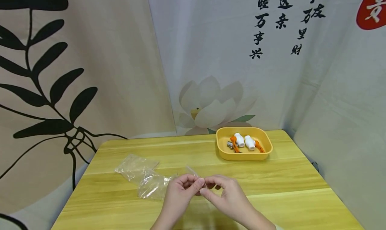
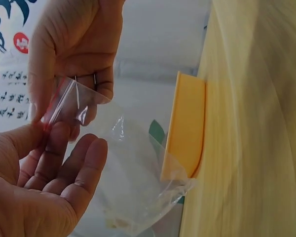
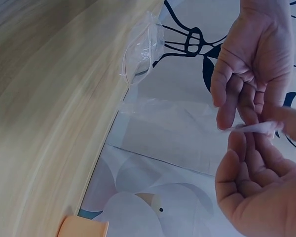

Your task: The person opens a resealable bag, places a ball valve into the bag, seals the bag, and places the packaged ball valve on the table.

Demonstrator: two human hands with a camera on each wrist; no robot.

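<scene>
Both hands meet above the near middle of the table. My left hand and right hand pinch the top edge of a clear zip bag between thumbs and fingers. A reddish strip runs along that edge. The bag's body hangs out past the fingers in the left wrist view, looking see-through and flat. In the right wrist view, the pinched edge appears as a thin pale strip between the two hands. Crumpled clear plastic lies on the table to the left of the left hand.
A yellow tray stands at the back right of the wooden table. It holds two white bulb-shaped pieces, orange pieces and a small metallic part. A printed curtain hangs behind the table's far edge.
</scene>
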